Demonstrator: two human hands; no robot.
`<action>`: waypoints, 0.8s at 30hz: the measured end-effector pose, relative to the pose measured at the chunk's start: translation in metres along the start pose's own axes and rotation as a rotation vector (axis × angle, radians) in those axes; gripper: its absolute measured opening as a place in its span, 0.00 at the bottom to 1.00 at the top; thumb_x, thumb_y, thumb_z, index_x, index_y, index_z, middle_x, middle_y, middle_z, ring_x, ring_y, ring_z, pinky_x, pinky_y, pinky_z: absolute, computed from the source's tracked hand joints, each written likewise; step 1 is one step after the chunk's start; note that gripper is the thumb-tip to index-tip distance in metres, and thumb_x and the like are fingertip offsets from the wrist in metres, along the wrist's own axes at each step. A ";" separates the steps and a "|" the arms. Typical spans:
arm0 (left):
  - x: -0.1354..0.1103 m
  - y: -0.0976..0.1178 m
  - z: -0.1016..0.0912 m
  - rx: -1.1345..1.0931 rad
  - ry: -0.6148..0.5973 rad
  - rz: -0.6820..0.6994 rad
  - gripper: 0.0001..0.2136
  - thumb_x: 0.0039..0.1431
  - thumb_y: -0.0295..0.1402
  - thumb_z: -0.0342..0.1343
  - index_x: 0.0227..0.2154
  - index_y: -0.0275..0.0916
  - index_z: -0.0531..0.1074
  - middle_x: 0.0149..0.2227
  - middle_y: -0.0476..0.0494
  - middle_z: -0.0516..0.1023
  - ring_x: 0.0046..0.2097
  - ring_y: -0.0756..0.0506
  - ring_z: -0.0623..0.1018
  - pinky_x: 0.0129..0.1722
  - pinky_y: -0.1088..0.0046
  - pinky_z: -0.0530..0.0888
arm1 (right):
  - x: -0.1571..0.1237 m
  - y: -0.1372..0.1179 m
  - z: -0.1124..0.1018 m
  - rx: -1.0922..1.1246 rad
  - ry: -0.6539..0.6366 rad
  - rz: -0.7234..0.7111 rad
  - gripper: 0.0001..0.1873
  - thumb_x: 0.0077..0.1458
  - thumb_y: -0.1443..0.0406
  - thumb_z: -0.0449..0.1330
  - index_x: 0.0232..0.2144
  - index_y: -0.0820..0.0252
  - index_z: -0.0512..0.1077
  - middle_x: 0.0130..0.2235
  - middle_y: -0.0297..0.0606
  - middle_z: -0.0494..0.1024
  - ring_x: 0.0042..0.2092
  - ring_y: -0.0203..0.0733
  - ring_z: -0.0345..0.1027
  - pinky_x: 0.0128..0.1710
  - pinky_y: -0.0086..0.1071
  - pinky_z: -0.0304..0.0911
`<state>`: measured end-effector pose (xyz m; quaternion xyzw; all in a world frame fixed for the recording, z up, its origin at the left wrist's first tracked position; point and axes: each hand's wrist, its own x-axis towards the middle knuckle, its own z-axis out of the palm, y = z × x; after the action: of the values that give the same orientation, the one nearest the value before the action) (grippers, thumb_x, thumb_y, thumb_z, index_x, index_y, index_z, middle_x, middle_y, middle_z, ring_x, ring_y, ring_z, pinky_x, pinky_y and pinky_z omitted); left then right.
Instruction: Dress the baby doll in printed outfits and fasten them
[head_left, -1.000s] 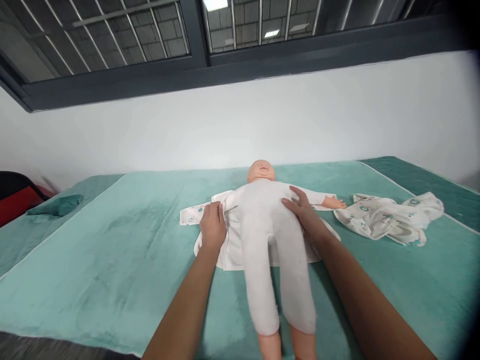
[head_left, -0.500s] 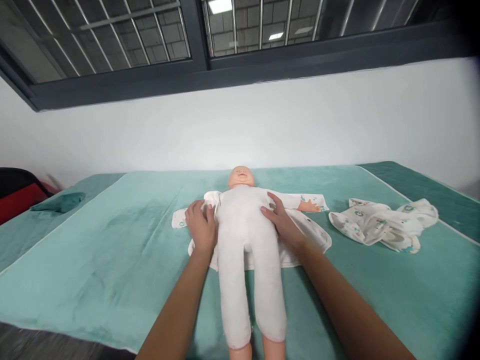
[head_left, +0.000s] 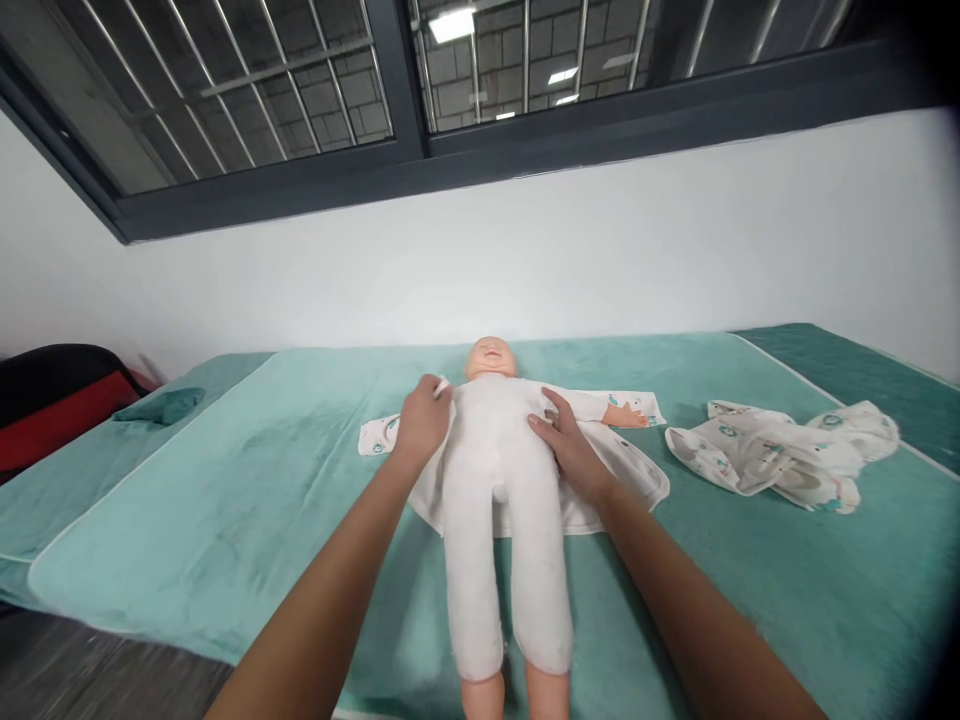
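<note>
A baby doll [head_left: 499, 470] with a white cloth body lies on its back on a teal blanket [head_left: 247, 520], head toward the wall. Under it is spread an open white printed garment [head_left: 630, 465]. My left hand [head_left: 422, 422] is closed on the garment's left edge beside the doll's shoulder, lifting it a little. My right hand [head_left: 568, 447] lies flat on the doll's right side, fingers stretched out. The doll's far arm [head_left: 626, 413] rests on the garment's sleeve.
A crumpled white printed cloth [head_left: 784, 452] lies on the blanket to the right. A small dark green cloth [head_left: 159, 406] sits at the far left, beside a red and black object [head_left: 52, 400]. A white wall and barred windows stand behind.
My left hand has gone from lying beside the doll's waist up to its shoulder and closed on the garment's edge. My right hand has stayed on the doll's side. The camera shifted slightly.
</note>
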<state>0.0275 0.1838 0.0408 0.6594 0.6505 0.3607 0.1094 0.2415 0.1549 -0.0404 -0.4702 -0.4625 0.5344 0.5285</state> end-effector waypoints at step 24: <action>-0.021 0.046 0.022 -0.044 -0.134 0.429 0.08 0.64 0.28 0.48 0.37 0.41 0.72 0.41 0.44 0.79 0.47 0.43 0.74 0.48 0.66 0.69 | -0.004 0.000 -0.009 -0.186 0.214 -0.177 0.22 0.55 0.47 0.60 0.42 0.56 0.72 0.35 0.36 0.79 0.39 0.45 0.72 0.42 0.38 0.68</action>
<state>0.0788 0.1658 0.0461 0.8026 0.4787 0.3449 0.0875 0.2507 0.1512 -0.0414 -0.5287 -0.4906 0.3874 0.5742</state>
